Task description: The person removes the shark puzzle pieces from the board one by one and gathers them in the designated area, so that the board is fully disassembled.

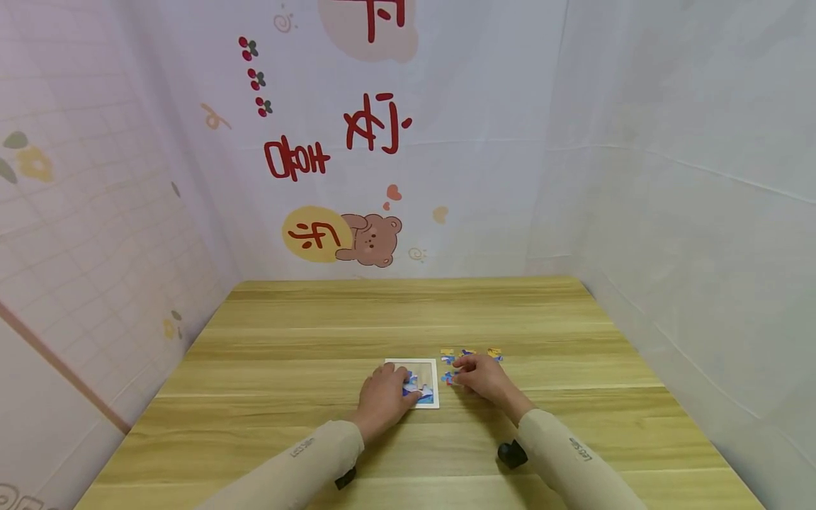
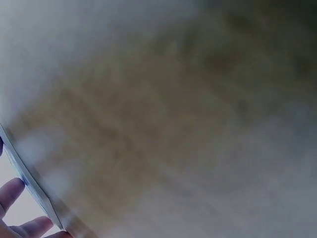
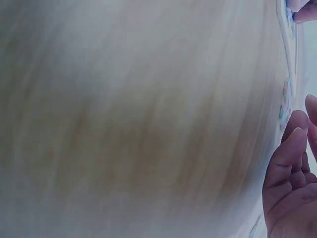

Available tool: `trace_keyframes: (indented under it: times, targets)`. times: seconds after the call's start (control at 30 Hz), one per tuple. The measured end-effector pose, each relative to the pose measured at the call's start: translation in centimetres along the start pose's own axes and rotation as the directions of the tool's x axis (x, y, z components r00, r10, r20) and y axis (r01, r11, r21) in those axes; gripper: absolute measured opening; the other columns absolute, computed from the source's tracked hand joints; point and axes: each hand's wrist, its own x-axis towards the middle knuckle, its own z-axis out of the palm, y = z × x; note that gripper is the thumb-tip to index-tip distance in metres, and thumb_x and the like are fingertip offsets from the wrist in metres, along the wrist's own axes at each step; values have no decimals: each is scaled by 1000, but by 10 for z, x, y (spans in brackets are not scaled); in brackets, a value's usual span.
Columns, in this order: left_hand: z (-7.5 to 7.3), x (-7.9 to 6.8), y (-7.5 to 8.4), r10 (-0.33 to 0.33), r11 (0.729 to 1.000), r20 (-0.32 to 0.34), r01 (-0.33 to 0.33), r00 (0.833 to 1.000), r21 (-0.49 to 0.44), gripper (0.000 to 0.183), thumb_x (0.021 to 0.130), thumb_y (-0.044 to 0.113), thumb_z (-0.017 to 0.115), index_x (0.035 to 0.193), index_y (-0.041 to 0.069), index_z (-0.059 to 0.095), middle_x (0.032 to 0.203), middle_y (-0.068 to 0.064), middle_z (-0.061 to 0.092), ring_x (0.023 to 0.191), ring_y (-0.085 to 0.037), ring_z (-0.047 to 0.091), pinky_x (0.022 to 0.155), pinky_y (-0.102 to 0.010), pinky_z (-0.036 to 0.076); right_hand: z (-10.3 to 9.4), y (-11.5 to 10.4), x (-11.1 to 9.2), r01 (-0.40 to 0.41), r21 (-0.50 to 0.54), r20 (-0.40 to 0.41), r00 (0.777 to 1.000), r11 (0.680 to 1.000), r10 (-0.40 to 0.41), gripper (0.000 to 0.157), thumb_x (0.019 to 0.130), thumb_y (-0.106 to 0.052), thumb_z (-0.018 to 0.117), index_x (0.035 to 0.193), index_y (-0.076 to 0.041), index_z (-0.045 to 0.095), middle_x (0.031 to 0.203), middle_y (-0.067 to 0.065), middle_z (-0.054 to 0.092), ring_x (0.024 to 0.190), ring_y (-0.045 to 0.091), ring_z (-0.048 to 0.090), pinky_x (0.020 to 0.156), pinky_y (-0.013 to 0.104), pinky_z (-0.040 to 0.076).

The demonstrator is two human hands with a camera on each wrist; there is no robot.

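Note:
A small white-rimmed jigsaw puzzle tray lies on the table, with some blue and white pieces fitted in its lower part. My left hand rests on the tray's left side, its fingertips and thumb reaching over the picture. In the left wrist view, fingers touch the tray's edge. Just right of the tray, my right hand hovers over loose puzzle pieces, fingers bent and thumb near them. In the right wrist view, the right fingers show no piece between them.
More loose jigsaw pieces lie beyond the right hand, with another yellow and blue piece farther right. The wooden table meets white cloth walls at the back and sides. Black wrist straps show below the sleeves.

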Motion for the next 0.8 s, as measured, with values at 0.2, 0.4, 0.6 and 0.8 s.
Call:
trace_keyframes:
  times: [0.2,0.4,0.6,0.8]
  targets:
    - [1,-3,-8,35,998,-21,-36,999,-47,39,85,40,77,104,7,70,110,-13,59,97,-28,58,83,-50,49,4,-2,-2,27,39,19,999,999,-28,22,89,0,68,110,6,67,77,5,59,60,16,55,49,22,40]
    - [-5,-7,-21,28,995,-17,-29,999,-91,39,87,35,77,111,6,70,129,-22,56,116,-38,56,95,-54,47,15,-11,-2,48,86,14,999,995,-50,22,88,5,67,110,9,67,75,6,61,60,15,55,51,20,41]
    - [-9,-9,-31,25,998,-3,-25,1000,-51,41,88,35,76,115,5,70,126,-19,58,113,-36,58,93,-53,48,35,-24,-1,70,48,13,997,996,-71,22,87,2,70,108,6,68,75,3,60,60,15,57,52,22,43]
    - [-9,-8,-33,32,998,1,-31,1000,-49,44,89,39,74,117,5,70,125,-19,59,112,-36,59,93,-52,49,58,-32,-3,108,15,39,993,994,-109,25,87,-2,71,110,5,69,73,0,61,56,11,55,49,22,44]
